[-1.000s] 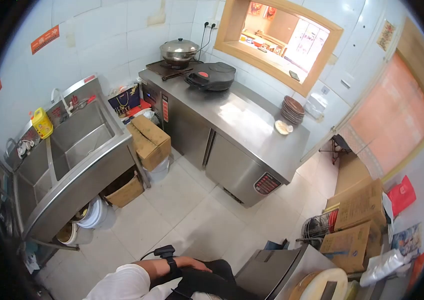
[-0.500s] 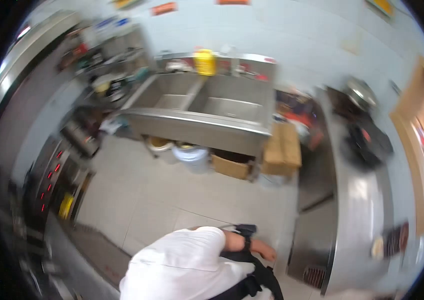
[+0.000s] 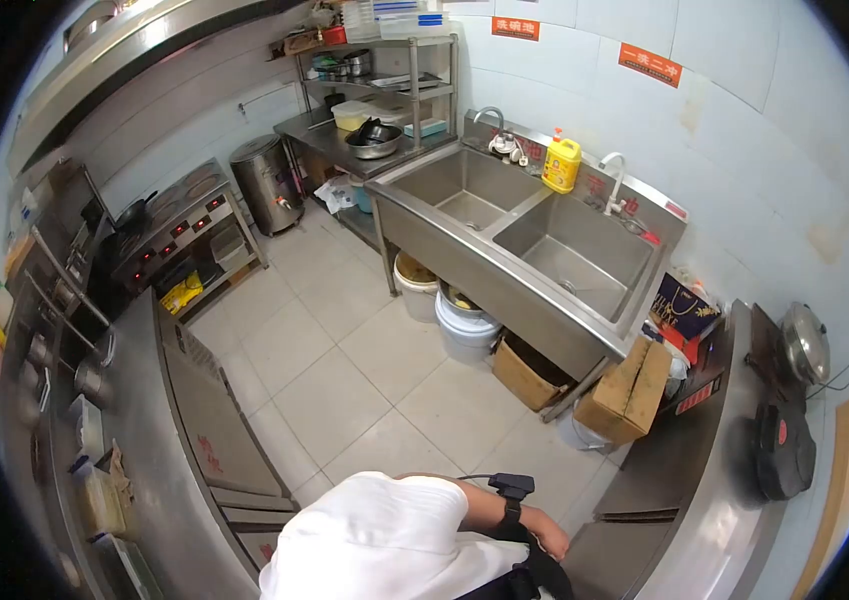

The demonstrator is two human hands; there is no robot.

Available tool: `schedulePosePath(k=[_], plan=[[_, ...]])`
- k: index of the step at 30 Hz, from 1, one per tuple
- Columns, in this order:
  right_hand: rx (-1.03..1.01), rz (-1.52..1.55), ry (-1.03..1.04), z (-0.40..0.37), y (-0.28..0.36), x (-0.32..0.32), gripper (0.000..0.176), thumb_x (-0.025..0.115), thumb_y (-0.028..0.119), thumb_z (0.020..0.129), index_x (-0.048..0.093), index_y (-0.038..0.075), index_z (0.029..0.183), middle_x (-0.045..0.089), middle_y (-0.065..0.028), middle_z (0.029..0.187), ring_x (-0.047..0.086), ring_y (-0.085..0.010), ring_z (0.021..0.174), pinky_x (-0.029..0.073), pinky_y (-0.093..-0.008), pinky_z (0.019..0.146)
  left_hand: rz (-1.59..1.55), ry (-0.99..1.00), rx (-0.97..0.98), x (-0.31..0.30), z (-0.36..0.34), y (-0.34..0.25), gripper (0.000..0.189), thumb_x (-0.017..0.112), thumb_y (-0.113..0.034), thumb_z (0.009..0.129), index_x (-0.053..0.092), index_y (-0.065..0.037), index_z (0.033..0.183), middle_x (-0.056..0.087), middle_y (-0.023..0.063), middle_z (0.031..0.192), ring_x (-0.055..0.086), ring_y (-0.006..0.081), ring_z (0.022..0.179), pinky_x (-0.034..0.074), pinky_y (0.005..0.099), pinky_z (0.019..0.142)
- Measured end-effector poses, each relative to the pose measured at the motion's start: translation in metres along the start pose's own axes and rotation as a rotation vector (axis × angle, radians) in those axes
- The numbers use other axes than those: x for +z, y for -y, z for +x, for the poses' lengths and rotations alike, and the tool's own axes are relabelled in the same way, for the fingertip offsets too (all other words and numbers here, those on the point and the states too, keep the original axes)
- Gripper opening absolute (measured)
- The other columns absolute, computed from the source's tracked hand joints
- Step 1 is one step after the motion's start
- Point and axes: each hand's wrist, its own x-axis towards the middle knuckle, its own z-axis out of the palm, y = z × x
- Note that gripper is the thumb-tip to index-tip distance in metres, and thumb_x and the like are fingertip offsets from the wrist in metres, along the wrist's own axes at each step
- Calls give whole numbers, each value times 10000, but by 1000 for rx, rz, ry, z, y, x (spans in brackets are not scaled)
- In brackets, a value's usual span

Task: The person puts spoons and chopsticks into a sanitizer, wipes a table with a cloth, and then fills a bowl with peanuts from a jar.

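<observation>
A white sleeve (image 3: 374, 530) fills the bottom centre, and a bare forearm reaches out of it to the right. On the wrist is a black strap with a small black device (image 3: 512, 486). What appears to be my left hand (image 3: 547, 535) hangs beside black straps or cloth (image 3: 544, 572) at the lower edge. Its fingertips are hidden, so whether it holds anything cannot be made out. My right hand is out of view.
A steel double sink (image 3: 584, 250) with a yellow bottle (image 3: 561, 165) stands ahead. Buckets (image 3: 466, 330) and cardboard boxes (image 3: 627, 390) sit beneath and beside it. Steel counters (image 3: 169, 440) flank both sides; a stove (image 3: 179, 225) and steel drum (image 3: 266, 185) are at the left.
The view has turned left and become sharper. The sink now appears further right, and more of the stove, shelves and left counter shows. The hand has stayed near the black straps.
</observation>
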Motion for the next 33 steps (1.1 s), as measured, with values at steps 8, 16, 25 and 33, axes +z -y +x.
schedulePosePath(k=[8, 16, 25, 33], plan=[[64, 1, -8, -6, -1, -26, 302, 499, 80, 852, 462, 16, 1145, 521, -93, 1066, 490, -147, 988, 373, -280, 880, -46, 159, -28, 7, 12, 20, 290, 433, -235, 840, 533, 36, 863, 565, 107, 733, 472, 213, 640, 387, 360, 603], [125, 126, -132, -52, -37, -61, 300, 496, 72, 851, 460, 14, 1143, 516, -93, 1072, 488, -150, 993, 371, -282, 882, -86, -555, -146, -22, -119, -6, 229, 480, -135, 799, 555, -23, 984, 595, 131, 903, 558, 241, 881, 437, 329, 785], [192, 313, -264, -89, -57, -59, 298, 493, 63, 850, 458, 11, 1142, 511, -93, 1078, 485, -154, 998, 369, -285, 884, -244, -544, -554, 36, -300, -92, 281, 641, -111, 709, 455, -33, 904, 470, 126, 820, 514, 216, 773, 413, 325, 666], [181, 451, -357, -118, -72, -44, 296, 490, 55, 850, 456, 9, 1140, 506, -92, 1084, 482, -158, 1003, 368, -288, 886, -507, -332, -743, 21, -294, -82, 476, 697, -201, 709, 376, -45, 1024, 495, 112, 965, 543, 168, 848, 450, 295, 712]])
